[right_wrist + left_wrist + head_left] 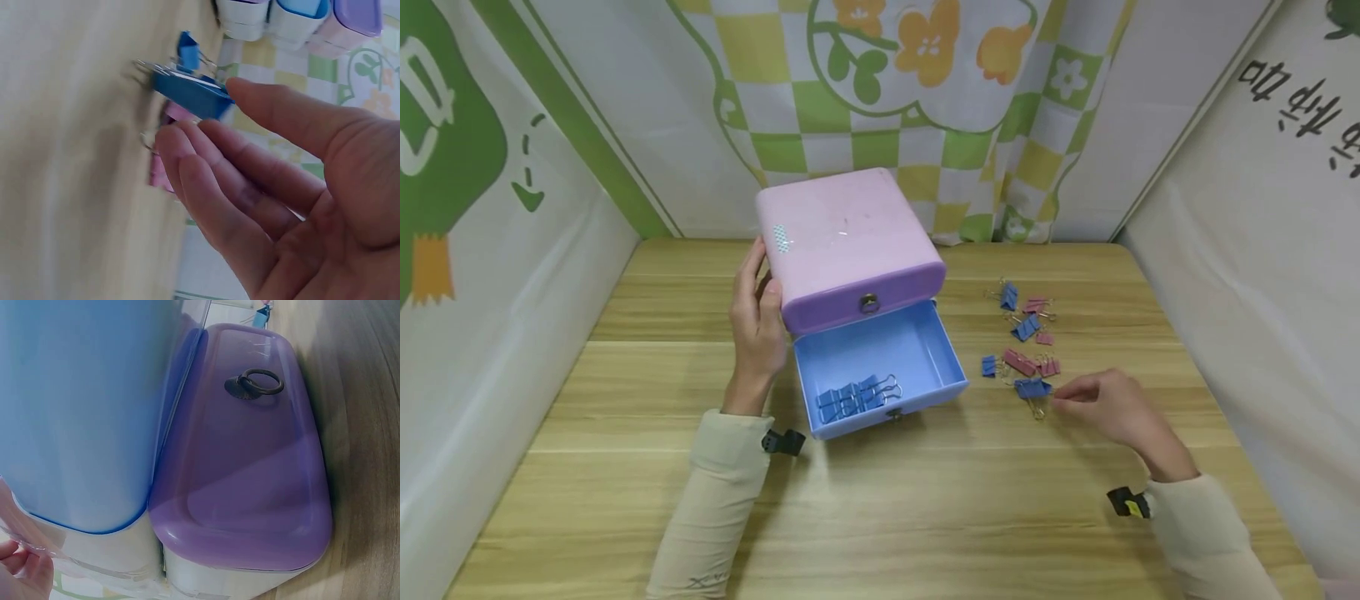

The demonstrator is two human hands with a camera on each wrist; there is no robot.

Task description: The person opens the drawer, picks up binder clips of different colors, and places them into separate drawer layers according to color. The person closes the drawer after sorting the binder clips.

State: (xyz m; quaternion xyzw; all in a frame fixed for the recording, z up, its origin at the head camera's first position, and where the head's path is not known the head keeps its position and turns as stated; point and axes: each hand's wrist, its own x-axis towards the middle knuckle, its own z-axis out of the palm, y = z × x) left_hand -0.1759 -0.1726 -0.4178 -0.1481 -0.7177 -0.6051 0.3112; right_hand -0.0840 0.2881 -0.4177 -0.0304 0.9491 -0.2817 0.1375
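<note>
My right hand point(1108, 404) is at the right, its thumb and fingertips pinching one end of a blue binder clip point(190, 94) close over the table. Beside it lie several blue and pink binder clips, including a long pink binder clip point(1019, 362). My left hand point(758, 325) rests along the left side of a pink drawer box point(850, 233), fingers and thumb against its wall. The box's blue drawer point(880, 342) is pulled out, with several blue binder clips point(853, 398) lined up in its front left part.
Above the blue drawer is a purple drawer front point(820, 310) with a ring pull; another purple drawer point(250, 475) sits below, pushed in. The wooden table point(925, 517) ends at a checked curtain point(872, 150) behind and printed sheets at both sides.
</note>
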